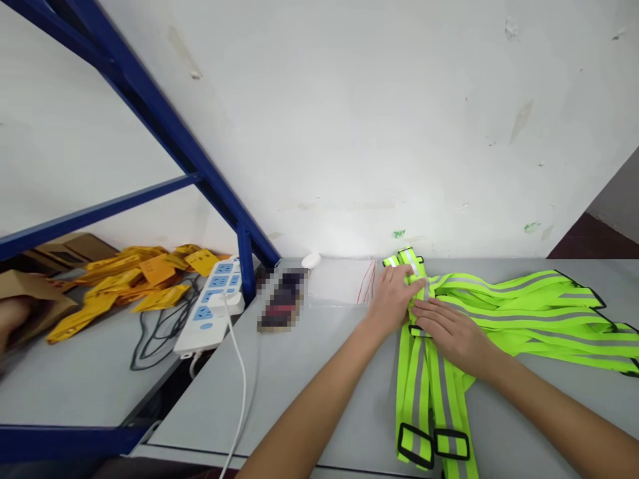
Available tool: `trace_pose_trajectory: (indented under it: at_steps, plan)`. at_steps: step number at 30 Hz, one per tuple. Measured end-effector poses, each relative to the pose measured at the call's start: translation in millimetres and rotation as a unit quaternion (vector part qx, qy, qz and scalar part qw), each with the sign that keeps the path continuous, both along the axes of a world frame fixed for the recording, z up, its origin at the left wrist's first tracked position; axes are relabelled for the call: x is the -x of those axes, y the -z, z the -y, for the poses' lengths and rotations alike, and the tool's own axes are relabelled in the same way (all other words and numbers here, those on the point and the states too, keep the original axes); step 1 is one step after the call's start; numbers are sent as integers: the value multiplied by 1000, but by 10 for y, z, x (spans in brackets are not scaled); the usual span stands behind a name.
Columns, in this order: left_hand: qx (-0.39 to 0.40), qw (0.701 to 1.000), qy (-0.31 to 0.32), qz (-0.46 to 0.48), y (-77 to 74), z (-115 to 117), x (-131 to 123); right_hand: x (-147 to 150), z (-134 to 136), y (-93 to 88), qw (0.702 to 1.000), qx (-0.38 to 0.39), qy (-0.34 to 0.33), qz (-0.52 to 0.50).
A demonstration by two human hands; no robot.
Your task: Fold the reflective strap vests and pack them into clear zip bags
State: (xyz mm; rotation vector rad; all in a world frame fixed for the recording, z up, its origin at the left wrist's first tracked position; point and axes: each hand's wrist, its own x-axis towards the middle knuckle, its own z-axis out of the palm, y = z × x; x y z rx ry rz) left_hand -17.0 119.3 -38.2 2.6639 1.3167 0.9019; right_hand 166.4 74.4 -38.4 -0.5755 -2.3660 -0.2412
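Observation:
A reflective vest (419,372) of neon-yellow elastic straps with grey stripes and black buckles lies on the grey table. My left hand (394,297) is closed around the bunched straps near the wall, its thumb and fingertips over them. Just below, my right hand (455,334) rests across the same straps with fingers stretched out flat; its thumb is hidden. Two strap ends with black buckles hang toward the near edge of the table. More neon-yellow straps (529,313) spread out to the right.
Clear plastic bags (337,281) with red lines lie left of my hands, beside a white rounded object (311,260) and a pixelated item (283,299). Farther left are a power strip (212,306), a blue metal frame (190,150) and yellow packets (114,283). Another person's hand (7,316) shows at far left.

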Motion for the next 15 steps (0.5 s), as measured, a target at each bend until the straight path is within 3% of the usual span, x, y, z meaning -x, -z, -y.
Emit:
trace_pose_trajectory:
  at_steps: [4, 15]
  plan:
    - [-31, 997, 27, -68, 7, -17, 40, -6, 4, -27, 1000, 1, -12, -9]
    - [-44, 998, 19, -29, 53, 59, 14, -29, 31, -95, 998, -4, -32, -52]
